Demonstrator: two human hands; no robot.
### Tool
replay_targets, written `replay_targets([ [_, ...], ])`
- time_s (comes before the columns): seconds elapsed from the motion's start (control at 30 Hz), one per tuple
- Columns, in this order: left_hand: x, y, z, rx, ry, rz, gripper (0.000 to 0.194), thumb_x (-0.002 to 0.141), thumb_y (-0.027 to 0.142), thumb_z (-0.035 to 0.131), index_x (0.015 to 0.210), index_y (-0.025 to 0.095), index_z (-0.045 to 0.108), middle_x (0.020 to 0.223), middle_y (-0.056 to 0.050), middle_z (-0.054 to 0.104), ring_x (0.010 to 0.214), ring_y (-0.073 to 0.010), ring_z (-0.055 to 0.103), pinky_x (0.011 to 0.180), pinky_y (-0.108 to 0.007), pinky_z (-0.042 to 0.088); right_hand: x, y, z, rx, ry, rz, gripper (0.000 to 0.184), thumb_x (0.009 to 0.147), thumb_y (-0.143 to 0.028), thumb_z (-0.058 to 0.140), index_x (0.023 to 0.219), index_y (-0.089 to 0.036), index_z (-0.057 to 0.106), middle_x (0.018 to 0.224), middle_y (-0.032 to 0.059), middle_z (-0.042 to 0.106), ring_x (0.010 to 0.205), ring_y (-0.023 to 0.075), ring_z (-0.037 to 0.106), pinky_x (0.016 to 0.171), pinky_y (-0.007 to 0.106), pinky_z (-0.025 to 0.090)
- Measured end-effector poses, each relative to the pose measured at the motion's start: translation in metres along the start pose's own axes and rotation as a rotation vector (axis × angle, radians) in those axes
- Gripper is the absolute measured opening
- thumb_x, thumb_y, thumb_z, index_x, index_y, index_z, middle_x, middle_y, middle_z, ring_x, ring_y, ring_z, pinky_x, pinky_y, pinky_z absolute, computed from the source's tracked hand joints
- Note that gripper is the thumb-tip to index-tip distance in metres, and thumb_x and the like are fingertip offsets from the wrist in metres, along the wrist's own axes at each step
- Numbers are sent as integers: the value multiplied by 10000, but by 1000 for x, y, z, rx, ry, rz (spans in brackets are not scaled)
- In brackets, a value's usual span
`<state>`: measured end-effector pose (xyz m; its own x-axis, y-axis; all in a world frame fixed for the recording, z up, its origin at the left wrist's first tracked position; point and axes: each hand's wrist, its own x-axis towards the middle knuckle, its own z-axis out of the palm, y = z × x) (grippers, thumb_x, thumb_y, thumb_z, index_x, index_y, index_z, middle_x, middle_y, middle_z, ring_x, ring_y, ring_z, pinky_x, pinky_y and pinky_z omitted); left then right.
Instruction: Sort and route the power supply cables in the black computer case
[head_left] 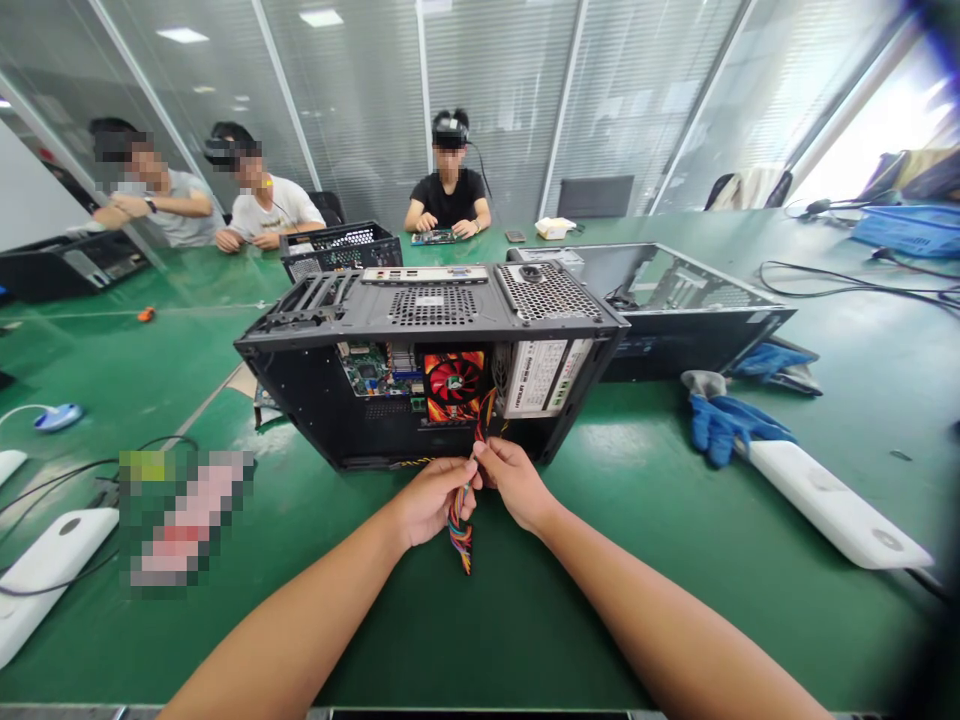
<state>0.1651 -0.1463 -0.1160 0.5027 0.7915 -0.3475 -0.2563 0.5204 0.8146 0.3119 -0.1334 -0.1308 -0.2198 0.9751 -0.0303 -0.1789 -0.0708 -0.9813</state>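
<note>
An open black computer case [431, 310] lies on its side on the green table [675, 520], with a motherboard, a red fan [454, 380] and a power supply [541, 375] showing inside. A bundle of coloured cables [460, 530] runs out of the case toward me. My left hand [431, 497] is closed round the bundle just in front of the case. My right hand [516, 480] pinches the same cables slightly higher, close to the case opening.
A second open case [675, 300] lies behind on the right. Blue gloves [724, 425] and a white device [832, 505] sit to the right. White devices and black cables lie at the left. Three people sit at the far side.
</note>
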Motion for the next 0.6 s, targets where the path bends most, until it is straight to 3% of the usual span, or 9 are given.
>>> replay_targets([
  [0.13,0,1,-1,-14,-3,-17,441,684,522,776,732,117,608,487,17,562,395,-68,496,448,-184,390,0,-4,-1,73,-29,41,421,792,-571,652,694,-188,506,514,-54,474,483,92,380,489,244,244],
  [0.4,0,3,10,52,105,15,478,582,522,831,658,144,550,442,49,508,376,-51,440,400,-166,316,0,-5,0,98,1,38,435,769,-567,672,669,-192,476,505,-73,408,460,81,343,477,249,201],
  [0.6,0,-1,6,-31,54,26,441,675,519,783,696,131,576,461,36,521,376,-58,454,420,-174,322,-2,-11,-1,167,-65,56,414,780,-563,665,697,-182,527,510,-60,434,471,83,325,490,247,210],
])
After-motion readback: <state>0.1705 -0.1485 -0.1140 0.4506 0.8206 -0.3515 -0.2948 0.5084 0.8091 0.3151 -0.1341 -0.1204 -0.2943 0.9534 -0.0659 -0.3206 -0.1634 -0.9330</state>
